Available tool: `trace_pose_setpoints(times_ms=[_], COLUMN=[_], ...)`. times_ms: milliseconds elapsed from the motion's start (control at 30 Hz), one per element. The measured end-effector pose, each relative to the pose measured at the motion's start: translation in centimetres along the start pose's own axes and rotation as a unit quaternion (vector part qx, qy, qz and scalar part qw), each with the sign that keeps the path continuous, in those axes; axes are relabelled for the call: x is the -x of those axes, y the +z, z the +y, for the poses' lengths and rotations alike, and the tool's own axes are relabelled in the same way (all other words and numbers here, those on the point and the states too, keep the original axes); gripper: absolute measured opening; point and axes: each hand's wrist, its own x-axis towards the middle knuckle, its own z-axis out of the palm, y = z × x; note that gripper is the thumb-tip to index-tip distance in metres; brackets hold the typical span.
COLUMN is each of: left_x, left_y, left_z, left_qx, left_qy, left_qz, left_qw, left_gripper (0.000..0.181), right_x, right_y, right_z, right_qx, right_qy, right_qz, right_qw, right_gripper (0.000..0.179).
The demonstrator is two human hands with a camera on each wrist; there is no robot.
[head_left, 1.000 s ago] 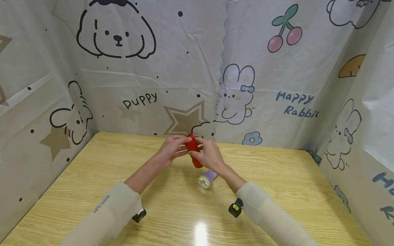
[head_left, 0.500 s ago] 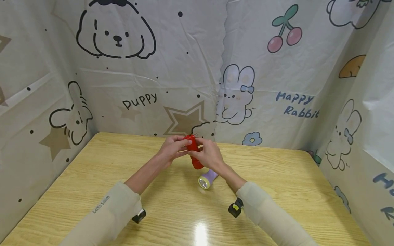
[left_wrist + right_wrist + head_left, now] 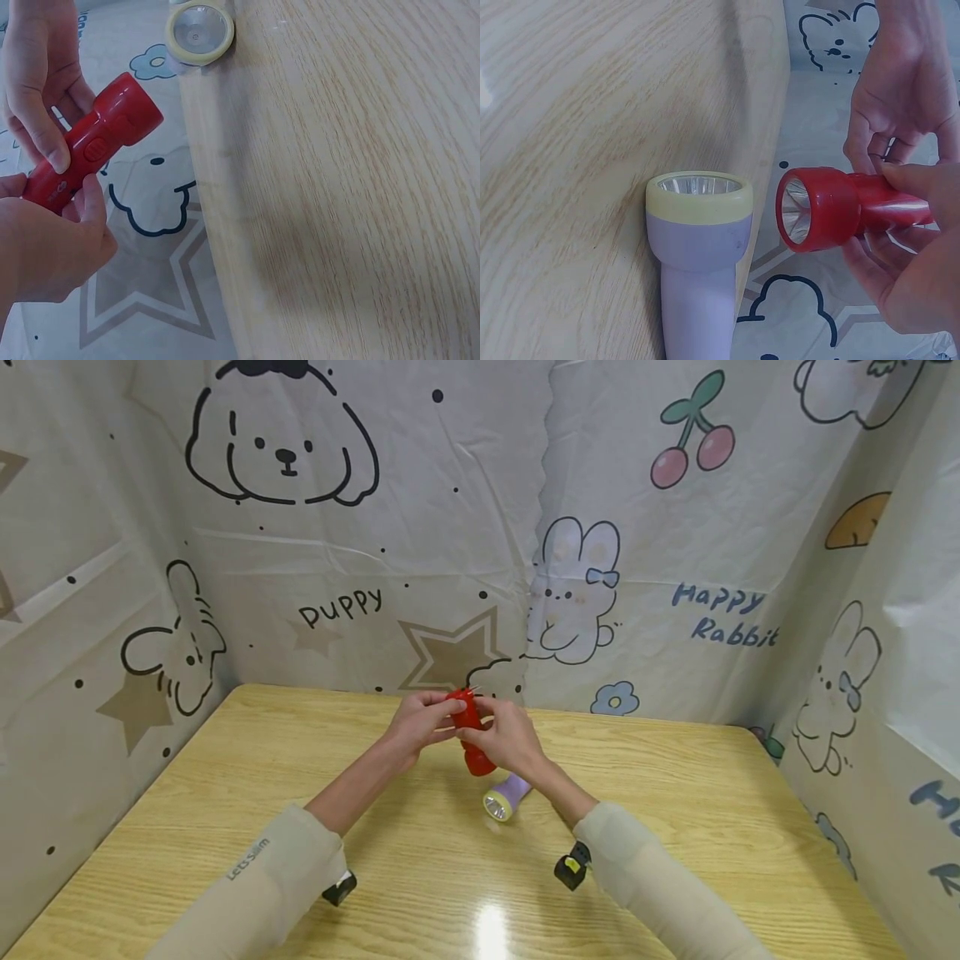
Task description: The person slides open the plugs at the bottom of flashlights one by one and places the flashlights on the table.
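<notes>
A red flashlight (image 3: pixel 468 718) is held over the far part of the table, its lens end tilted down toward the near side. My left hand (image 3: pixel 417 722) grips its tail end, the thumb laid along the top. Around the body, my right hand (image 3: pixel 508 733) pinches it with thumb and fingers. An oval button shows on the red flashlight (image 3: pixel 94 146) in the left wrist view. In the right wrist view its clear lens and reflector face left. A purple flashlight (image 3: pixel 507 795) with a pale yellow rim lies on the table, partly behind my right wrist.
The wood-grain table (image 3: pixel 405 860) ends at a printed cloth backdrop (image 3: pixel 450 552) with cartoon animals, standing close behind both hands. More cloth hangs along the left and right sides. Small black devices (image 3: pixel 572 870) sit at both sleeves.
The red flashlight's lens end has dipped slightly lower. Both hands keep their hold in nearly the same place, and the purple flashlight has not moved.
</notes>
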Motion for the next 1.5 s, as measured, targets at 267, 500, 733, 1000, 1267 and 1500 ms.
trace_pose_setpoints(times_ms=[267,500,733,1000,1267,1500], left_x=[-0.13,-0.01,-0.11,-0.19,-0.18,-0.14], left_y=[0.03,0.01,-0.09,-0.1,-0.22,-0.39], left_z=[-0.12,-0.08,-0.12,-0.12,-0.16,-0.35], left_qx=[0.006,0.011,0.0,-0.009,-0.014,-0.025], left_qy=[-0.012,-0.023,-0.032,-0.035,-0.039,-0.044], left_qz=[0.006,0.0,0.005,0.006,0.009,0.011], left_qw=[0.9999,0.9997,0.9995,0.9993,0.9991,0.9987], left_gripper=[0.035,0.035,0.038,0.038,0.037,0.036], right_x=[-0.03,-0.05,-0.14,-0.2,-0.22,-0.27], right_y=[0.03,0.07,0.1,0.15,0.2,0.3], right_z=[-0.03,-0.02,-0.09,-0.09,-0.34,-0.48], right_qx=[0.0,0.008,0.011,0.008,0.003,-0.005], right_qy=[0.006,0.013,0.02,0.024,0.039,0.055], right_qz=[-0.004,-0.006,-0.007,-0.009,-0.016,-0.031], right_qw=[1.0,0.9999,0.9997,0.9996,0.9991,0.998], right_gripper=[0.044,0.044,0.045,0.043,0.041,0.039])
